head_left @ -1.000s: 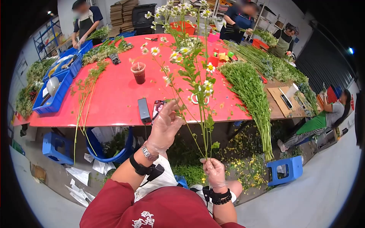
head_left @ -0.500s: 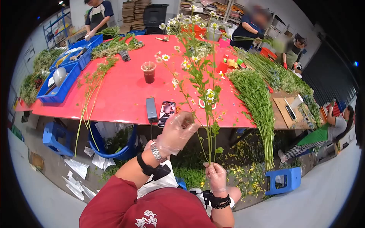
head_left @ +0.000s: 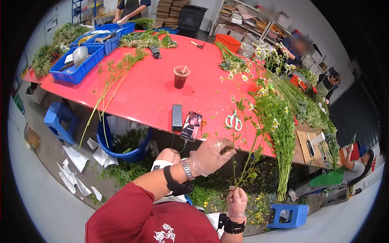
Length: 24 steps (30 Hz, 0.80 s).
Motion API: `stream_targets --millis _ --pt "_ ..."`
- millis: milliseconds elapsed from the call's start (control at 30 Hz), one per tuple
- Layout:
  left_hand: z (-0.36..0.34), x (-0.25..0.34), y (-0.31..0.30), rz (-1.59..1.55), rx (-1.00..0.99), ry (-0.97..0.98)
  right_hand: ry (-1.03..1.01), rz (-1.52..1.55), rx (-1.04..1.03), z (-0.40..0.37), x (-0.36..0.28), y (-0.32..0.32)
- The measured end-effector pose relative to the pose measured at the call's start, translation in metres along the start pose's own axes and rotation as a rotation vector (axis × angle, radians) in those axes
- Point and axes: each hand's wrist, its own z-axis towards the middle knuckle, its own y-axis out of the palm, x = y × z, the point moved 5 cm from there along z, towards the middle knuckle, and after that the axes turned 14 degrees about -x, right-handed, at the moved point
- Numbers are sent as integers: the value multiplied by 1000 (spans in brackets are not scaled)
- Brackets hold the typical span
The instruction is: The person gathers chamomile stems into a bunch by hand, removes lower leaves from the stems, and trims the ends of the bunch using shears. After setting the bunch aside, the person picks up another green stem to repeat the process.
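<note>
Pinched in my right hand [head_left: 237,201], in a clear glove, are the lower ends of a few daisy-like flower stems [head_left: 248,163]. Their small white blooms with yellow centres [head_left: 263,91] lean up and right over the table. My left hand [head_left: 212,156], gloved too and wearing a silver watch, has its fingers curled closed at the thin leftmost stem of the bunch, higher up; the fingertips partly hide the contact. Beyond the hands, white-handled scissors [head_left: 234,121] lie on the red table [head_left: 150,89], with a phone [head_left: 191,126] and a grey box-shaped device [head_left: 177,117] nearby.
A drink cup [head_left: 180,77] stands mid-table. Cut green stems [head_left: 285,154] are heaped at right, loose stems [head_left: 107,89] at left beside blue crates [head_left: 79,65]. Below are a blue tub [head_left: 125,154] and blue stools [head_left: 289,216]. Other people work around the table.
The view has turned left, so the table appears shifted right. The flower bunch now tilts to the right, and my left hand's fingers have come in to its leftmost stem.
</note>
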Motion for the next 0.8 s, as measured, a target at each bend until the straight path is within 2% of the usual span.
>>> stream_targets --millis 100,233,333,400,467,533,567,633,667,733,800 --pt "0 1 -4 53 -56 11 2 4 9 -1 -4 1" --pt "0 10 -10 143 -21 68 -17 12 7 -2 -1 -4" --pt "2 10 -9 224 -75 16 -4 19 14 -3 3 -4" --pt "3 3 -7 57 -92 -101 17 31 2 -2 4 -1" --pt "2 6 -6 60 -76 -120 22 50 15 -2 3 1" --pt "2 7 -7 125 24 57 3 26 -9 -2 1 4" --pt "1 4 -7 124 21 59 2 28 -7 -3 1 3" --pt "-1 13 -13 324 78 188 11 6 -5 -3 3 1" --pt "-1 11 -13 325 76 188 11 9 -4 -3 3 1" --pt "-3 3 -21 304 238 83 29 12 4 -2 3 0" --pt "0 5 -30 283 236 51 27 7 7 -3 4 -3"
